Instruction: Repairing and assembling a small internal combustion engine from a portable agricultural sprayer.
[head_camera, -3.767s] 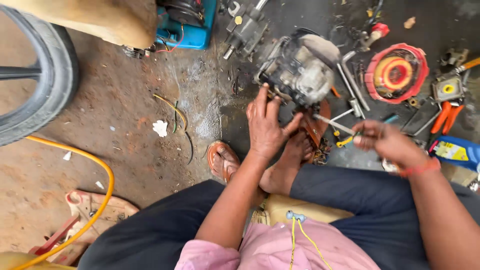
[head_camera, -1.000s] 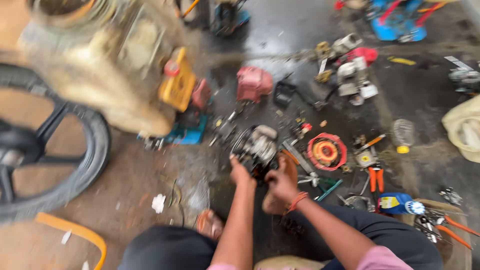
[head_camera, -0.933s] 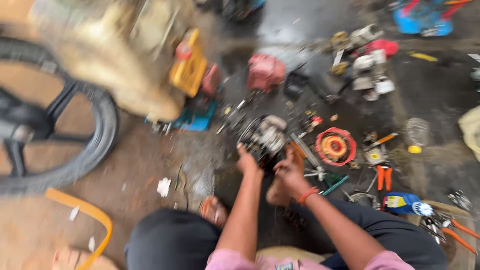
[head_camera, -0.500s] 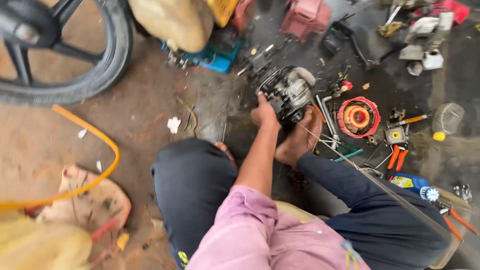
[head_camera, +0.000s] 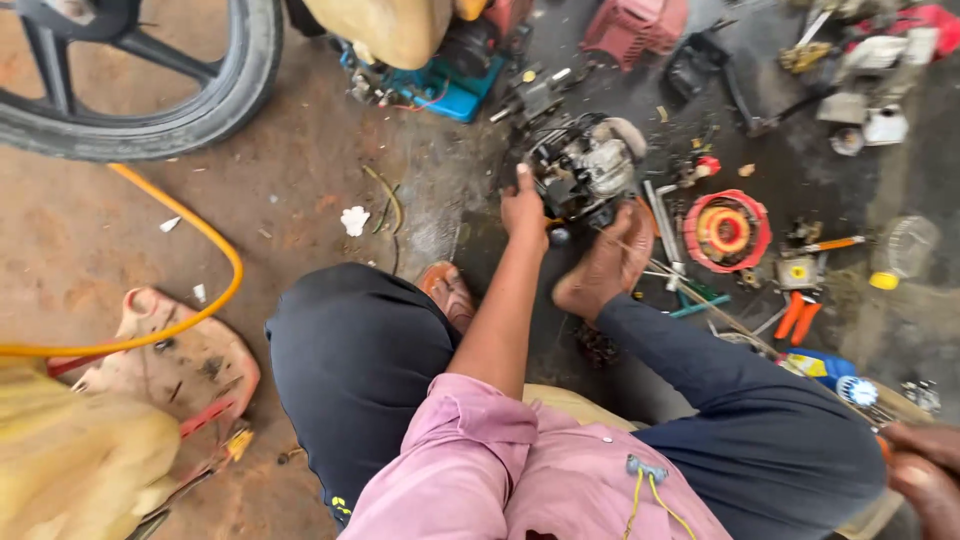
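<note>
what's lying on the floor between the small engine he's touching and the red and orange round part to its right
In the head view, a grey metal rod lies on the dark floor between the small engine and the red round part; the left hand rests on the engine.

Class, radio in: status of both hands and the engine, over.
Left hand resting on engine, grip unclear. Right hand far back at frame edge, off the engine. Bare foot braced against engine; tools scattered alongside.
</note>
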